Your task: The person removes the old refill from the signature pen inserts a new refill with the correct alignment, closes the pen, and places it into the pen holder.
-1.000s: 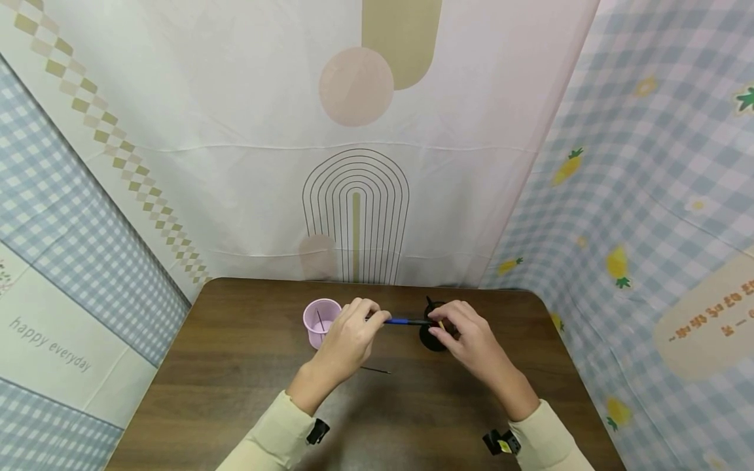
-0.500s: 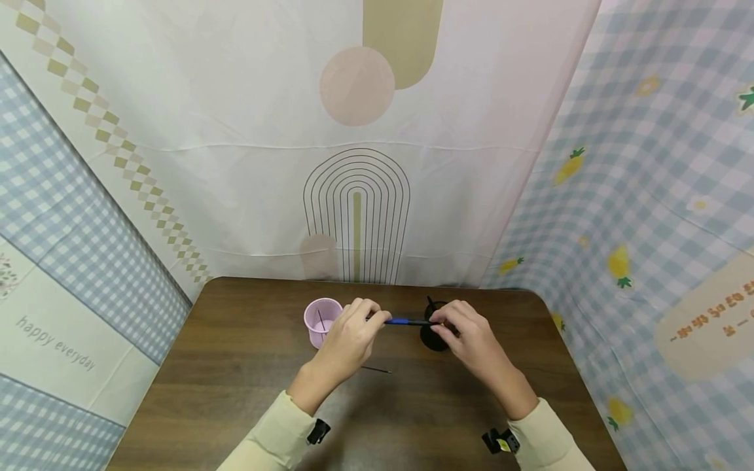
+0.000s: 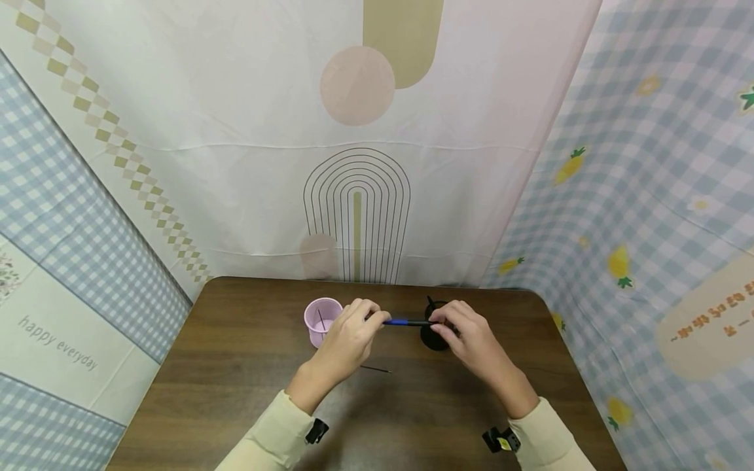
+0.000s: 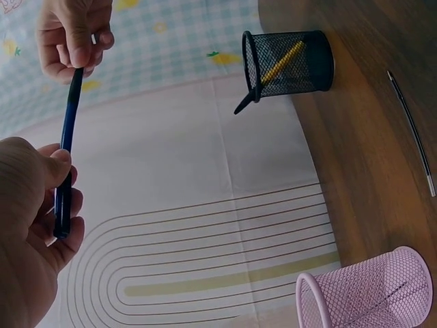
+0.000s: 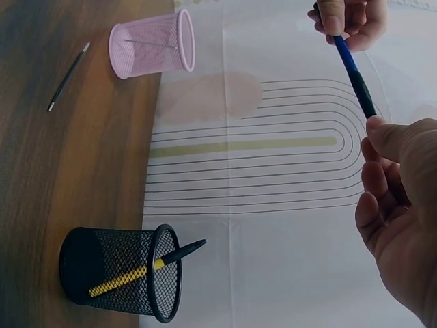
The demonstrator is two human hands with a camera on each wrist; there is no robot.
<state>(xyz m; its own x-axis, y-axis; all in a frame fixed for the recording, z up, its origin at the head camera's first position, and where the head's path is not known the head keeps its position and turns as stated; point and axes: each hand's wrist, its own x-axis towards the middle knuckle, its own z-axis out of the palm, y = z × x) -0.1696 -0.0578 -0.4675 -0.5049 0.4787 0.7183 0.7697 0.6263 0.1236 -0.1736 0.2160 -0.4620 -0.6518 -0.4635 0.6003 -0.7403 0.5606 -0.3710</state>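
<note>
A blue pen with a black grip section [image 3: 402,322] is held level above the table between both hands. My left hand [image 3: 347,335] grips its blue barrel, fingers curled round it and the thumb on top, as the left wrist view shows. At the black end, my right hand [image 3: 472,339] pinches the pen between thumb and fingertips, which hide the tip. Below the hands a thin dark pen refill [image 3: 377,370] lies on the table, partly behind the left hand in the head view.
A pink mesh pen cup [image 5: 147,58] with a thin refill inside stands at the back, left of centre. Behind the right hand is a black mesh pen cup [image 4: 311,68], a yellow-and-black pen [image 5: 130,277] leaning in it. Patterned cloths hang round the brown table [image 3: 235,379].
My right thumb and fingertips have drawn together on the pen's black end; a yellow bit visible there a second ago is now hidden. The left hand has stayed in place.
</note>
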